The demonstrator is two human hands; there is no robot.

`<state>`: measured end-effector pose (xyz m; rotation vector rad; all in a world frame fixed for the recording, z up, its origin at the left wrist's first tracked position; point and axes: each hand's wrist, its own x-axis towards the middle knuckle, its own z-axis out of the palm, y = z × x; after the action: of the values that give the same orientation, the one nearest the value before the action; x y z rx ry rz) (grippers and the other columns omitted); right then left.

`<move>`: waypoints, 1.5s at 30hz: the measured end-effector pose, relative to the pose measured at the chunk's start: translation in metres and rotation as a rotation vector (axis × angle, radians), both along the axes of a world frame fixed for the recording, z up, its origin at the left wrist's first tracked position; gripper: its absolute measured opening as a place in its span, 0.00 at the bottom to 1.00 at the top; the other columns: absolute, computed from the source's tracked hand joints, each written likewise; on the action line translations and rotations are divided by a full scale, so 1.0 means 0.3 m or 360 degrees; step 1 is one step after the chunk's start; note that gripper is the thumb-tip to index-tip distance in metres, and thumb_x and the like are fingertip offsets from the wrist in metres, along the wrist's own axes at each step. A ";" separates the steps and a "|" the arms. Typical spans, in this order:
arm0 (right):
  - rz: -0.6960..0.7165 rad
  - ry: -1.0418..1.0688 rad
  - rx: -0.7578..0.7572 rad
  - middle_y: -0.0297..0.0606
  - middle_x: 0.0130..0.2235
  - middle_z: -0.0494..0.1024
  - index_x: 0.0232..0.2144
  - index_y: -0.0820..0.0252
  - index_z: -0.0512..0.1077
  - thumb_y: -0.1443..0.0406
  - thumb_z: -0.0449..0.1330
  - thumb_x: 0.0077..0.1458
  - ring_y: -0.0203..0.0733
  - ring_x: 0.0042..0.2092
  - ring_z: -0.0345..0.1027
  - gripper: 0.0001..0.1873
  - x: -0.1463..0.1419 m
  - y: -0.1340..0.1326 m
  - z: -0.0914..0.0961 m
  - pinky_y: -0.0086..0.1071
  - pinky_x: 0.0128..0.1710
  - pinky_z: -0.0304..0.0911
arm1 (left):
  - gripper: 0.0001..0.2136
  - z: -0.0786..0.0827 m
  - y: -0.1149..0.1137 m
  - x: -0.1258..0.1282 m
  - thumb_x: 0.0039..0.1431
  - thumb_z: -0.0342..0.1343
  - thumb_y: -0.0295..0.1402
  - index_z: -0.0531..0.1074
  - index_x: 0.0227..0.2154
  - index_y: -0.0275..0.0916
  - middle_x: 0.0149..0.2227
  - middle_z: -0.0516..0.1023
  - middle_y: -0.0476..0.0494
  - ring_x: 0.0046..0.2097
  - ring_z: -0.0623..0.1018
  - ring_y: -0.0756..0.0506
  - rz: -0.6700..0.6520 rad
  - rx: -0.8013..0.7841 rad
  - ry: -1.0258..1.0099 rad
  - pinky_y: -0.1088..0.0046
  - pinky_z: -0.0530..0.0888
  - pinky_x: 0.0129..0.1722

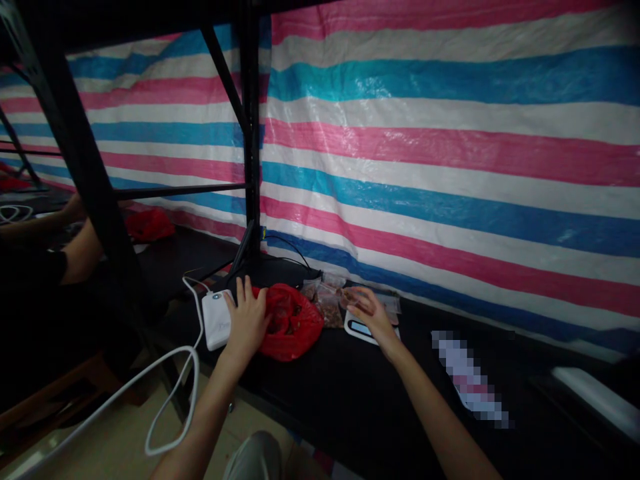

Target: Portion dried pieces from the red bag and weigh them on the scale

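My left hand [247, 321] rests with fingers spread on the left edge of a red plastic bag [295, 327] holding dark bits, and touches a white device [216, 319] beside it. My right hand [369, 312] reaches over a small white scale [358, 329], its fingers curled at a clear packet [353, 296] lying on the scale. Whether the fingers grip the packet is not visible. More small clear packets [325, 297] of brownish contents lie between the bag and the scale.
The black tabletop [350, 387] runs along a striped pink, blue and white tarp wall [450, 167]. A white cable [170, 373] loops off the table's left edge. A black metal frame post [250, 133] stands behind the bag. Another person's arm [75, 253] works at the far left near a second red bag [149, 224].
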<state>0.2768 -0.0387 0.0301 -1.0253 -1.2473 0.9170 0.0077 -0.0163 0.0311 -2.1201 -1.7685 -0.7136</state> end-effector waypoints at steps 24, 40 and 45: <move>-0.0712 0.0578 0.0192 0.36 0.42 0.75 0.39 0.51 0.64 0.52 0.59 0.42 0.42 0.43 0.70 0.21 0.385 -0.036 -0.082 0.36 0.39 0.62 | 0.25 -0.043 0.227 0.852 0.34 0.63 0.40 0.72 0.40 0.41 0.46 0.72 0.40 0.51 0.66 0.37 -0.1684 -0.0637 -0.0721 0.55 0.49 0.56; -0.0690 0.0299 0.0281 0.38 0.50 0.69 0.47 0.54 0.66 0.58 0.59 0.46 0.44 0.51 0.61 0.24 0.318 -0.062 -0.019 0.37 0.47 0.56 | 0.21 0.013 0.166 0.791 0.42 0.61 0.37 0.71 0.42 0.35 0.45 0.73 0.38 0.47 0.72 0.42 -0.2234 -0.1566 -0.1780 0.65 0.63 0.51; -0.0703 -0.0081 0.0396 0.36 0.52 0.67 0.48 0.54 0.65 0.58 0.57 0.48 0.43 0.54 0.57 0.23 0.329 -0.057 -0.024 0.40 0.54 0.49 | 0.22 -0.009 0.173 0.801 0.41 0.62 0.38 0.72 0.41 0.33 0.40 0.76 0.39 0.42 0.74 0.43 -0.2145 -0.1570 -0.1734 0.68 0.66 0.45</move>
<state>0.3754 -0.0559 0.0228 -1.0699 -1.0834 0.3873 0.2481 0.0357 0.0284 -4.1575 -0.5067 -1.7908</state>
